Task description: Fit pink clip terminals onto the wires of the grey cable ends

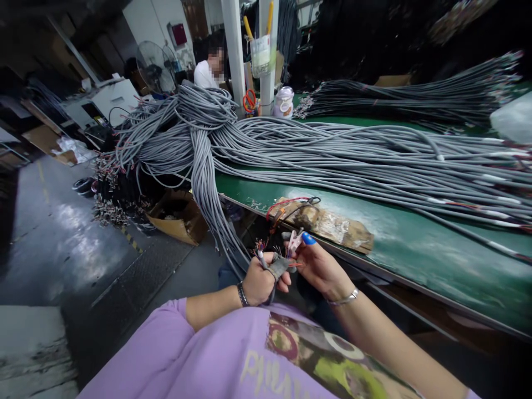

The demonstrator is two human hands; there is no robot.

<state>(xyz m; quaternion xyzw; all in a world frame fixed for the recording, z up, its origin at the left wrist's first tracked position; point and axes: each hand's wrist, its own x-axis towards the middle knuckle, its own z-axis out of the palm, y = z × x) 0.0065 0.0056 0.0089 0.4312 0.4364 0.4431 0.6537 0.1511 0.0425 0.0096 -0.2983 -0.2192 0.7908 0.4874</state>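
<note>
My left hand [258, 281] is closed around the end of a grey cable [261, 260], where several thin coloured wires fan out of the cut sheath. A grey wrap covers part of its fingers. My right hand [323, 270] is just to the right, with a blue cover on one fingertip. Its fingers pinch a small pale pink clip-like piece [294, 242] close to the bared wires. Orange-red wire ends [294, 264] show between the two hands. Exactly how the clip-like piece meets the wires is too small to tell.
Long grey cables [332, 149] lie along the green table [415, 249], and a looped bundle [203, 155] hangs over its edge. A taped brown block [332, 224] with a red wire sits at the front edge. Behind are orange scissors [249, 101], a jar [284, 102] and a seated person [204, 75].
</note>
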